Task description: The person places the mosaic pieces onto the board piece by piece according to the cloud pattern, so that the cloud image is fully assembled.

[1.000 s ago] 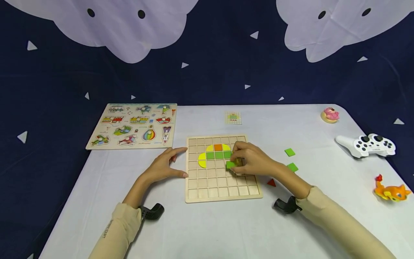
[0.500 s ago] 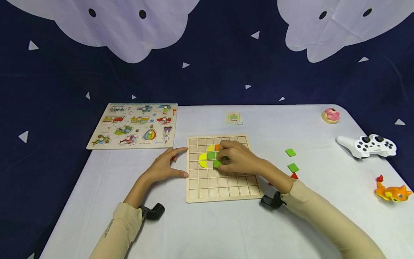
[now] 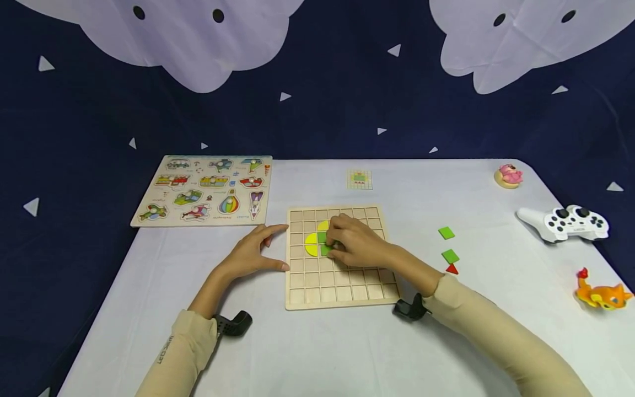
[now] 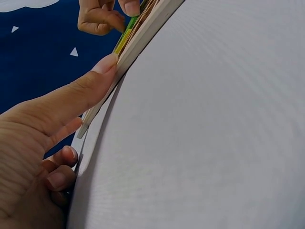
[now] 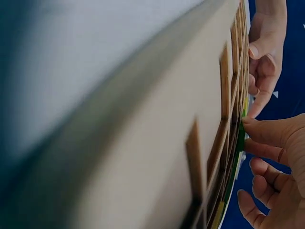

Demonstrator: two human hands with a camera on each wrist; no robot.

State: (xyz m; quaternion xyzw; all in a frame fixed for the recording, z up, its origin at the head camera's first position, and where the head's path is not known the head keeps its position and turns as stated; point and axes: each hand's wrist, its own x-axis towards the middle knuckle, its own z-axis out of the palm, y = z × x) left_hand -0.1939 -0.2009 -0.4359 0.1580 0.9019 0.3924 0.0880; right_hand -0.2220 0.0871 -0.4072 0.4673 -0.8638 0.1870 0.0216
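A wooden grid board (image 3: 342,280) lies in the middle of the table. My left hand (image 3: 250,256) touches its left edge with thumb and index finger extended and spread apart; the left wrist view shows the thumb (image 4: 106,64) against the rim. Over the board, my right hand (image 3: 354,241) pinches a green square tile (image 3: 324,251) at a cell below another green tile (image 3: 322,237). A yellow rounded piece (image 3: 311,244) sits just to the left, with more yellow (image 3: 323,225) above. The right fingers hide the pieces farther right. In the right wrist view, the thumb (image 5: 257,128) presses at the green tile.
Two loose green tiles (image 3: 450,256) and a red triangle (image 3: 452,269) lie right of the board. Behind it is a small pattern card (image 3: 359,179). A vehicle puzzle (image 3: 210,214) stands back left; a white game controller (image 3: 565,221), orange toy (image 3: 600,295) and pink figure (image 3: 509,175) are far right.
My right hand has carried the green tile leftward across the board, to the cell beside the yellow rounded piece. The red triangle near the loose tiles came into view. My left hand has stayed put.
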